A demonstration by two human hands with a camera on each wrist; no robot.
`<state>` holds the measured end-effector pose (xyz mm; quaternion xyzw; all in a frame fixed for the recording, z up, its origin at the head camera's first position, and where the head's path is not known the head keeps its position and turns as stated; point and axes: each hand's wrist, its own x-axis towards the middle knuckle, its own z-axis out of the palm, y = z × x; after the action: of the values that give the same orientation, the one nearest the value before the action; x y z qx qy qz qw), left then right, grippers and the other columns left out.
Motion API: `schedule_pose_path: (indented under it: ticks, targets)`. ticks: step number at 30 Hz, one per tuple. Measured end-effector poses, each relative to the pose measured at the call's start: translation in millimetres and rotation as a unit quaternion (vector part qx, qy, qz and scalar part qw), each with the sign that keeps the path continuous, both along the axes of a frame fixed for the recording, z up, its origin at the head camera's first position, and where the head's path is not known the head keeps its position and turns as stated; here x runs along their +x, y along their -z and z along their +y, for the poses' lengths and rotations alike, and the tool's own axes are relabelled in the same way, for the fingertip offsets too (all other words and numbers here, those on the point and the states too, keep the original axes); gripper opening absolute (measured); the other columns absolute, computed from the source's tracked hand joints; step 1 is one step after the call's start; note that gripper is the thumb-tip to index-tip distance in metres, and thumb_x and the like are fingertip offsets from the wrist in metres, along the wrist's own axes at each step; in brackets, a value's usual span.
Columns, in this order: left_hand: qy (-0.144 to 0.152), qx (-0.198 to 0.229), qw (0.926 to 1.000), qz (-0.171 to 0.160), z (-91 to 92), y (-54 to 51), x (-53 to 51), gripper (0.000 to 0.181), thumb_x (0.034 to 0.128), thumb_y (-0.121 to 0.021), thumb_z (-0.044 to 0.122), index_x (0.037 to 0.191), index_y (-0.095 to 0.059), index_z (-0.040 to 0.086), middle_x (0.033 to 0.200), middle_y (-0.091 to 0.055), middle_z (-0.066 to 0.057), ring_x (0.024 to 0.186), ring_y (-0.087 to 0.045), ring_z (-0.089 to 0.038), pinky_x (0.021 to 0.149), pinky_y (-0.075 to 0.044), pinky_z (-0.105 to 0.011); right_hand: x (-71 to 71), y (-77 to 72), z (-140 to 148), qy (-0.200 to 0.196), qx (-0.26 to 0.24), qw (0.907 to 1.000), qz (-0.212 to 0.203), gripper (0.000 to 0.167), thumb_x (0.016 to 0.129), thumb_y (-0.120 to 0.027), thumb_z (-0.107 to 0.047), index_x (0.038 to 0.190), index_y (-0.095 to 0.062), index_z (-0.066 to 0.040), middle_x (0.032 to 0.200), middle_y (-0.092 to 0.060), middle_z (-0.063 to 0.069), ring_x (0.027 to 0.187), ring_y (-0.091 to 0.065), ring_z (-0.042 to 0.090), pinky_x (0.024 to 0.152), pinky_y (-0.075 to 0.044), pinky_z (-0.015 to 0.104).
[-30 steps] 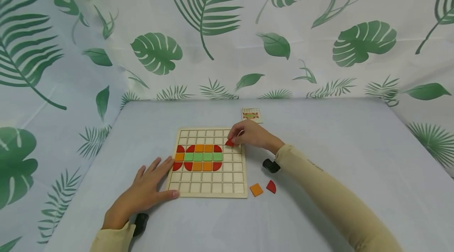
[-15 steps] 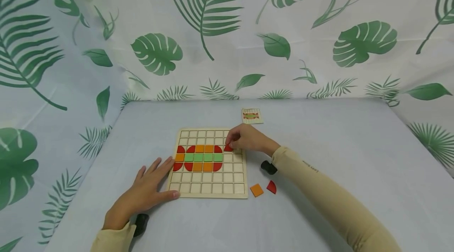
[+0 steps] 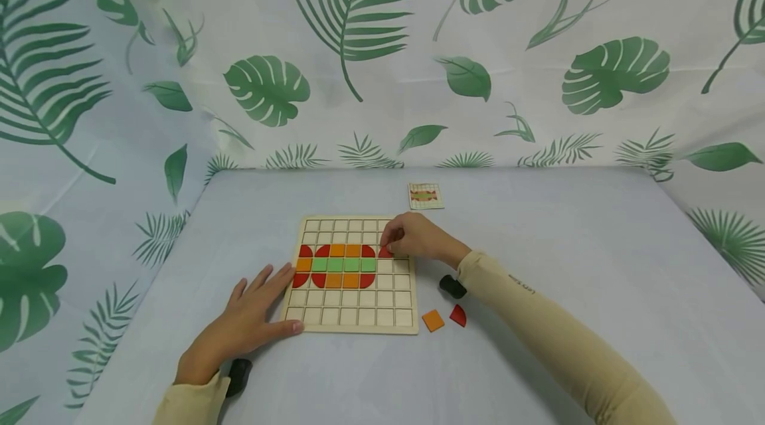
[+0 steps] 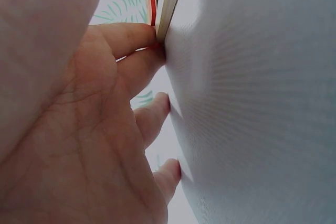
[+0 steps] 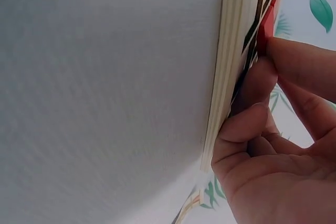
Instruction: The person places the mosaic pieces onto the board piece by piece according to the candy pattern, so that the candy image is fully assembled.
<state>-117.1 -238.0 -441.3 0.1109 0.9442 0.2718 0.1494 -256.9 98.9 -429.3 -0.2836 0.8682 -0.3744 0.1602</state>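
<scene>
A square wooden grid board [image 3: 358,319] lies on the table. Green and orange square tiles fill part of its middle rows, with red quarter-circle tiles at the corners of the pattern. My right hand [image 3: 421,238] pinches a red quarter-circle tile [image 3: 384,253] between thumb and finger, over a cell right of the pattern; in the right wrist view this red tile [image 5: 266,30] is at the board surface, its underside hidden. My left hand [image 3: 245,319] is spread, fingertips and thumb against the board's left edge. In the left wrist view two fingers touch the board edge [image 4: 170,6].
An orange square tile [image 3: 433,320] and a red quarter-circle tile [image 3: 458,315] lie on the table by the board's lower right corner. Behind the board is a small card [image 3: 425,196] printed with a grid and coloured pattern. Leaf-print cloth [image 3: 370,80] hangs behind and beside the table.
My right hand has moved slightly down and left with the red quarter-circle tile, bringing it lower toward the cell. My left hand stays in place on the board's edge.
</scene>
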Motion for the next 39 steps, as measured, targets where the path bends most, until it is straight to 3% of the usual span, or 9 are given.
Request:
schedule_pose_path:
  ticks: [9,13,20,28,34,39]
  targets:
    - [0.003,0.0,1.0,-0.004,-0.1,-1.1,-0.2,0.104,0.0882,-0.085,0.052,0.168,-0.034,0.008,0.173,-0.031,-0.016,0.161,-0.011,-0.048,0.122,0.001,-0.075,-0.8,4.6,1,-0.012,0.007,0.9996,0.023,0.011,0.094,-0.074,0.003,0.095,-0.078,-0.007,0.09,-0.069,0.0,0.083,-0.061,0.015,0.077,-0.054,0.031]
    - [0.003,0.001,1.0,-0.003,-0.1,-0.2,-1.0,0.104,0.0884,-0.085,0.052,0.168,-0.034,0.008,0.173,-0.031,-0.016,0.16,-0.011,-0.048,0.122,0.001,-0.075,3.0,1.9,4,0.002,0.005,0.9999,0.015,0.01,0.096,-0.074,-0.001,0.105,-0.076,-0.004,0.091,-0.07,0.001,0.085,-0.062,0.016,0.079,-0.055,0.031]
    - [0.004,0.0,1.0,-0.004,-0.6,0.5,-1.2,0.106,0.0877,-0.084,0.054,0.168,-0.034,0.008,0.173,-0.031,-0.016,0.16,-0.012,-0.048,0.121,0.001,-0.076,15.8,-2.3,15,0.009,-0.012,0.9999,0.002,0.03,0.1,-0.071,-0.008,0.128,-0.068,0.003,0.11,-0.072,0.006,0.097,-0.066,0.019,0.086,-0.058,0.036]
    - [0.015,-0.003,0.9999,0.007,-2.3,-0.2,-0.9,0.106,0.0888,-0.083,0.056,0.168,-0.034,0.006,0.173,-0.031,-0.017,0.16,-0.013,-0.05,0.119,-0.002,-0.078,33.8,-11.2,32,0.008,-0.044,0.9982,-0.04,0.049,0.106,-0.068,-0.02,0.149,-0.058,-0.001,0.146,-0.062,0.016,0.116,-0.069,0.025,0.1,-0.057,0.046]
    - [0.015,-0.002,0.9998,0.009,-1.1,-1.8,-0.8,0.105,0.089,-0.084,0.054,0.168,-0.034,0.006,0.173,-0.031,-0.018,0.159,-0.014,-0.051,0.119,-0.003,-0.078,51.8,-23.0,47,-0.002,-0.075,0.9956,-0.057,0.054,0.106,-0.067,-0.021,0.153,-0.053,0.001,0.152,-0.056,0.021,0.125,-0.067,0.03,0.109,-0.051,0.053]
    - [0.017,-0.005,0.9998,0.008,-1.1,0.2,-2.1,0.106,0.0888,-0.084,0.055,0.168,-0.033,0.006,0.173,-0.031,-0.018,0.159,-0.014,-0.051,0.119,-0.003,-0.078,64.1,-22.8,64,0.003,-0.076,0.9961,-0.046,0.052,0.106,-0.068,-0.02,0.152,-0.055,0.0,0.152,-0.057,0.021,0.128,-0.065,0.032,0.107,-0.051,0.053]
